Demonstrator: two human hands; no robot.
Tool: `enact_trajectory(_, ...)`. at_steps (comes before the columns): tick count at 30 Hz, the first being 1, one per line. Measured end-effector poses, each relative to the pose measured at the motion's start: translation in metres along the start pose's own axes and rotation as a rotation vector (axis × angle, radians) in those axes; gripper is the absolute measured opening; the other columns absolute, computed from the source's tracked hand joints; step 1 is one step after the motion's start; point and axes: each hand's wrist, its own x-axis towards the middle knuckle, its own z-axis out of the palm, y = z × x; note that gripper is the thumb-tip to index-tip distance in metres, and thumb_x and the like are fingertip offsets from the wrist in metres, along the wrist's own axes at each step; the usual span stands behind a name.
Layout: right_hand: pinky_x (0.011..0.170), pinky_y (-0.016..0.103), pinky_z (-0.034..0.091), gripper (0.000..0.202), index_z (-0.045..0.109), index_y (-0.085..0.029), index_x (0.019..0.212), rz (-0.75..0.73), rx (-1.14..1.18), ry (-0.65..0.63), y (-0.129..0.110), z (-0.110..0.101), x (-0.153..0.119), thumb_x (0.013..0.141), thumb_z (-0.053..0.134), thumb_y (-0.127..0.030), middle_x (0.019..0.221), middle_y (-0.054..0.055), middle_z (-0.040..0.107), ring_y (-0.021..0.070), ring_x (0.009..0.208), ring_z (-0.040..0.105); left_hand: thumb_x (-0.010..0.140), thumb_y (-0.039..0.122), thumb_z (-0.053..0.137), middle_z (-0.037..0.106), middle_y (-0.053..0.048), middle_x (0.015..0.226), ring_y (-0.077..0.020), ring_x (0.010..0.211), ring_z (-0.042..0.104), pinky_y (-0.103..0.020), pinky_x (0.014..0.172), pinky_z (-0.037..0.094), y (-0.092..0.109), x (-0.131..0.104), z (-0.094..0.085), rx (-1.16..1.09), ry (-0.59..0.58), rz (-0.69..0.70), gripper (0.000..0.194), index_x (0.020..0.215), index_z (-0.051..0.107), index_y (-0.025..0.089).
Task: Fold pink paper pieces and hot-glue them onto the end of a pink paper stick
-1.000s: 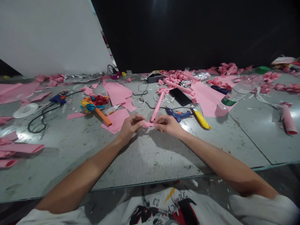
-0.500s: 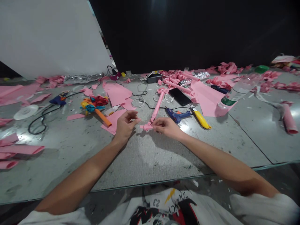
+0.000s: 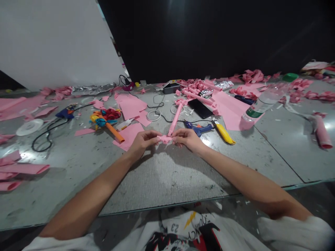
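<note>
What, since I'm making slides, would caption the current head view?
Two hands hold pink paper near a glue gun.

White short-sleeved shirt [image 3: 157, 226] at the bottom centre, printed with a yellow lightning bolt [image 3: 190, 220], black lettering [image 3: 202, 223] and black-and-red shapes [image 3: 210, 234].

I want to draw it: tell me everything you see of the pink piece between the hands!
The pink piece is small and looks like crumpled paper, lumpy in the middle. It stretches sideways, the left hand pinching one end and the right hand the other. It sits over the table, at the near end of a pink tube; I can't tell if they're joined.
</note>
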Motion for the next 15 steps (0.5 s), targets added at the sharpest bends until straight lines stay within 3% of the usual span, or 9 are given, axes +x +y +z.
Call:
enact_trajectory(6,0.05,0.023,0.046,0.034,0.079,-0.017,0.092,-0.042,0.109,-0.012,-0.003,0.001,-0.003,0.07,0.098,-0.036,0.069,0.0,0.074,0.0098,0.051,0.058,0.065,0.033,0.1,0.075,-0.003,0.077,-0.0154,0.071,0.065,-0.029,0.069,0.051,0.0,-0.001,0.005,-0.124,0.035,0.047,0.035,0.096,0.087,0.022)
enact_trajectory(11,0.053,0.021,0.053,0.045,0.08,-0.019,0.107,-0.012,0.301,-0.095,-0.012,0.001,-0.01,0.069,0.1,-0.032,0.097,0.005,0.081,0.0102,0.062,0.064,0.07,0.036,0.097,0.074,-0.002,0.072,-0.0145,0.068,0.064,-0.027,0.068,0.049,-0.002,0.0,0.006,-0.128,0.041,0.019,0.03,0.093,0.087,0.02)
enact_trajectory(15,0.052,0.021,0.053,0.037,0.081,-0.019,0.103,-0.025,0.291,-0.128,-0.011,0.001,-0.01,0.077,0.096,-0.04,0.092,0.004,0.08,0.0112,0.063,0.066,0.07,0.036,0.097,0.076,-0.004,0.073,-0.0141,0.068,0.065,-0.026,0.07,0.049,-0.001,-0.001,0.009,-0.176,0.022,0.005,0.03,0.092,0.087,0.018)
